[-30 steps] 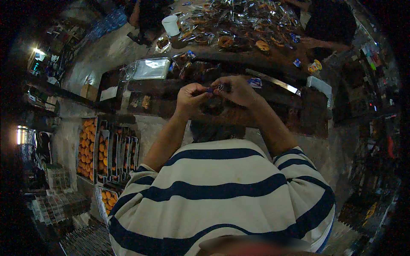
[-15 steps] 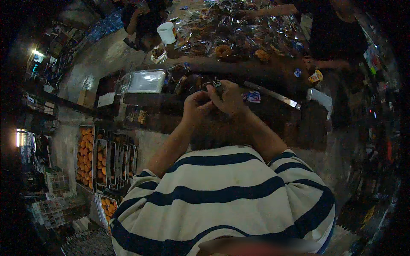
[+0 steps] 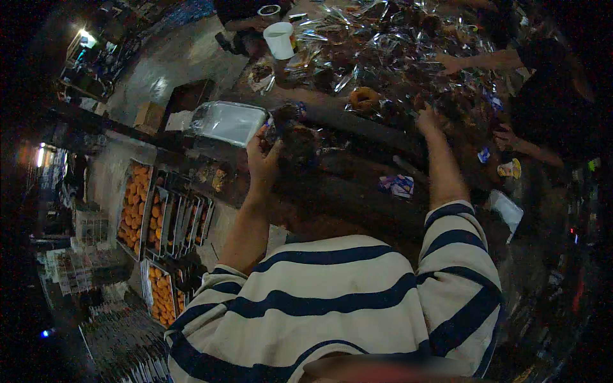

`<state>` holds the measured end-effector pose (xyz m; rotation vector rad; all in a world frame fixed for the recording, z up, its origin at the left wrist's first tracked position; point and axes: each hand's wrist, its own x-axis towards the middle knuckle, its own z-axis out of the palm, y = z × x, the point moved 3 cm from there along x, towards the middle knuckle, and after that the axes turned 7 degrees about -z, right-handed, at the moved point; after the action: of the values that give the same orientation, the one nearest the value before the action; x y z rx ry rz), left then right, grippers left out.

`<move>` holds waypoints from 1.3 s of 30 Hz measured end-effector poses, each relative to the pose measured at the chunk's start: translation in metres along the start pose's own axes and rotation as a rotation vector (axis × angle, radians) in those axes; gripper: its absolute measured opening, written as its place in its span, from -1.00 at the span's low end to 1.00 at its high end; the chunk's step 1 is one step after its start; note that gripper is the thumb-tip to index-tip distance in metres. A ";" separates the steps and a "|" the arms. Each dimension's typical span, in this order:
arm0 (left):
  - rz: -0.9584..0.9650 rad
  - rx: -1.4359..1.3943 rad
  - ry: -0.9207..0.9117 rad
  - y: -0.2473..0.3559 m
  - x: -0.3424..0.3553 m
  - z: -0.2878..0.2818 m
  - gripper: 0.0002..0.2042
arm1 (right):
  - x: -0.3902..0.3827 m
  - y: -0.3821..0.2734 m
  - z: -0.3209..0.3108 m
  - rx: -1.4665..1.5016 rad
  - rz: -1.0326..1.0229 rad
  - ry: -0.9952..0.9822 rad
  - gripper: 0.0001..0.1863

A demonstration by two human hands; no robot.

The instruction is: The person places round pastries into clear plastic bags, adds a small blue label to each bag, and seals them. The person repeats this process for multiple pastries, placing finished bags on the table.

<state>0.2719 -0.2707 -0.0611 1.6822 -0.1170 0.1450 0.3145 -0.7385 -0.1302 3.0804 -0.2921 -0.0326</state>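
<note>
My left hand is raised at the near right edge of a stack of clear plastic bags, fingers curled at a small dark item that I cannot make out. My right hand reaches out among clear-wrapped goods, its blurred fingertips by a brown piece. A brown ring pastry sits left of it. Purple-blue packets lie on the dark table, below and left of my right hand.
Co-workers' arms reach in from the right; another person stands at top left. A white tub, a yellow cup and a pale slab are around the table. Trays of orange-brown pastries stand lower left; cardboard box left.
My hands have parted: the left moved left to the bags, the right reached forward and right among the wrapped goods. The view has turned, shifting the table.
</note>
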 end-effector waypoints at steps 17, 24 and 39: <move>-0.423 -0.333 -0.875 0.103 -0.069 0.001 -0.40 | -0.222 -0.189 -0.214 1.715 -0.547 0.113 -0.77; -0.590 -0.627 -1.026 0.080 -0.141 0.018 -0.59 | -0.263 -0.238 -0.159 2.158 -0.009 0.119 -0.76; -0.757 -0.462 -0.691 0.029 -0.103 0.039 -0.60 | -0.234 -0.151 -0.103 1.798 0.185 0.397 -0.79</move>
<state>0.1666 -0.3138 -0.0544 1.1541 -0.0173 -0.9662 0.1152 -0.5418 -0.0309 4.3809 -1.0070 1.7144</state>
